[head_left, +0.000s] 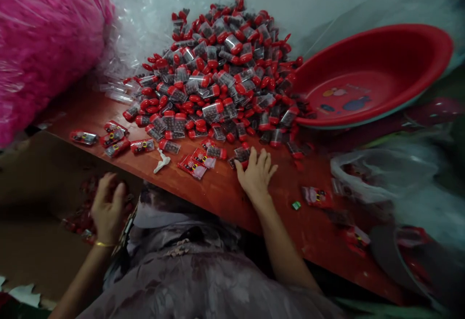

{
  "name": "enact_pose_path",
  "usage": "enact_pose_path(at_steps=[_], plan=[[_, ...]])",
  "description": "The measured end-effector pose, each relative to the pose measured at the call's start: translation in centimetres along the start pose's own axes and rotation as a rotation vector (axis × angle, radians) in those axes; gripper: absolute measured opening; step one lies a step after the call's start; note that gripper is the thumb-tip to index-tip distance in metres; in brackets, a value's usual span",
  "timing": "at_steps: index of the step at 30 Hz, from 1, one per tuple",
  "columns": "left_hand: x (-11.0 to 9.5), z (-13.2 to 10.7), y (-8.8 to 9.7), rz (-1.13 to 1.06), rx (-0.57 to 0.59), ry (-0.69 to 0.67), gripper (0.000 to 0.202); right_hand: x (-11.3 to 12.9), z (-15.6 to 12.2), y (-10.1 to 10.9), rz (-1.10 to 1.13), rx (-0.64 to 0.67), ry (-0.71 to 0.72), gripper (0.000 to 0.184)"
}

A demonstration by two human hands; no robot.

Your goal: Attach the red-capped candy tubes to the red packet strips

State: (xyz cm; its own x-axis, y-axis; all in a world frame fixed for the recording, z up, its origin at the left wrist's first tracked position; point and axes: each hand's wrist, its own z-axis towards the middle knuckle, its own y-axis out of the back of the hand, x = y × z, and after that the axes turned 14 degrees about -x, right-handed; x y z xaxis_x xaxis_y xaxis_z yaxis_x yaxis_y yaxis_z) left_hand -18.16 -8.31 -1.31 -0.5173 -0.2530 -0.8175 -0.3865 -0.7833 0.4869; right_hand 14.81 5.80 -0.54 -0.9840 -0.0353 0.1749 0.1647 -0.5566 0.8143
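A big heap of small clear bottles with red caps (221, 77) lies on the red table (225, 193). My right hand (257, 173) rests at the near foot of the heap, fingers spread flat over a bottle or two. My left hand (108, 207) hangs below the table edge over a brown cardboard box (39, 183) that holds several packed red items; its fingers are loosely curled and apart, with nothing seen in them. Flat red packets (196, 163) lie just left of my right hand. More bagged bottles (112, 141) are lined up along the table's left edge.
A large red plastic basin (374, 74) sits tilted at the right of the heap. A pink bagged bundle (43, 43) fills the far left, with clear plastic bags (145, 19) behind the heap. Crumpled plastic bags (385, 174) and loose red packets (316, 197) lie at the right.
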Motion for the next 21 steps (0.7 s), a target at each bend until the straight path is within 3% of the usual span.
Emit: enact_pose_path(at_steps=[3,5,7,9,13,16,21], plan=[[-6.2,-1.9,-4.9,-0.038,0.214,-0.451,0.027,2.5,-1.0,0.0,0.092,-0.042,0.251,0.051],[-9.2,-2.9,-8.4,0.018,0.341,-0.601,0.034,3.9,-1.2,-0.4,0.181,0.031,0.432,0.043],[-10.7,-3.5,-11.3,0.110,0.421,-0.670,0.041,4.4,-1.1,-1.0,0.191,0.098,0.450,0.040],[-10.7,-3.6,-13.0,0.178,0.462,-0.733,0.039,3.9,-0.9,-1.5,0.140,0.108,0.343,0.040],[-8.9,-2.8,-13.4,0.203,0.483,-0.849,0.034,2.2,-0.8,-1.7,0.080,0.040,0.189,0.037],[-7.9,-2.3,-12.9,0.180,0.489,-0.884,0.034,2.5,-0.9,-1.6,0.186,0.049,0.270,0.035],[-7.5,-2.1,-13.2,0.143,0.509,-0.839,0.035,4.7,-1.2,-2.0,0.344,0.199,0.410,0.032]])
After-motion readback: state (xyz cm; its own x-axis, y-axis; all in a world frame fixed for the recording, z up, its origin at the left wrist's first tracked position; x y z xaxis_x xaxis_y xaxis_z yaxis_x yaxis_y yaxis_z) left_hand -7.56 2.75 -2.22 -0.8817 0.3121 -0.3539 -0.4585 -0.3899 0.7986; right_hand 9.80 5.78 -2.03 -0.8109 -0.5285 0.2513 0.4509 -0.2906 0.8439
